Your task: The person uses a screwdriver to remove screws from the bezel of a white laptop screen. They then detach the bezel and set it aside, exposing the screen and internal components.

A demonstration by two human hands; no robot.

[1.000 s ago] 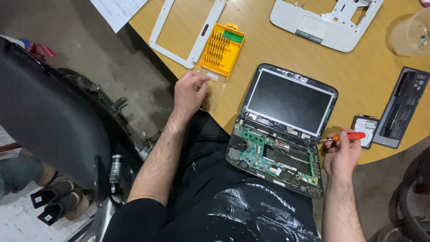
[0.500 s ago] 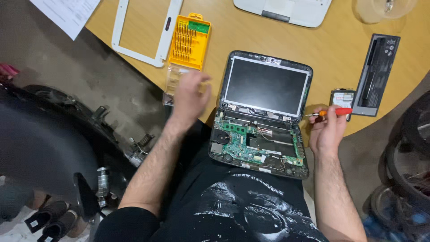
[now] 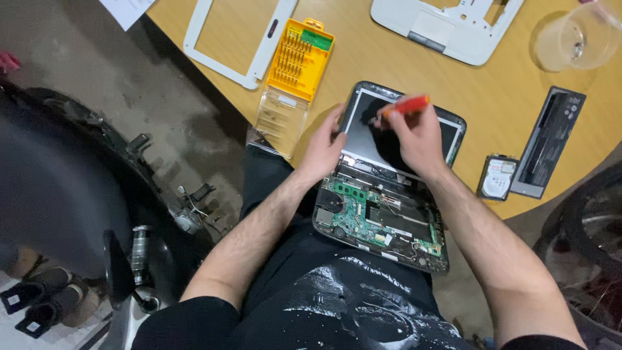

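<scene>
A small opened laptop (image 3: 382,220) rests on my lap and against the table edge, its green circuit board bare and its dark screen (image 3: 372,139) lying on the wooden table (image 3: 492,78). My left hand (image 3: 324,149) holds the screen's left edge, fingers wrapped around the bezel. Over the screen's upper part, my right hand (image 3: 414,136) grips a red-handled screwdriver (image 3: 405,105), its tip pointing left.
A yellow screwdriver-bit case (image 3: 295,71) lies open at the table edge, left of the laptop. Also on the table: a white screen frame (image 3: 256,52), a white laptop cover (image 3: 447,26), a clear cup (image 3: 573,42), a hard drive (image 3: 497,177) and a black battery (image 3: 547,142).
My right hand carried the screwdriver from the laptop's right side up over the screen. My left hand left the bit case and took hold of the screen's left edge.
</scene>
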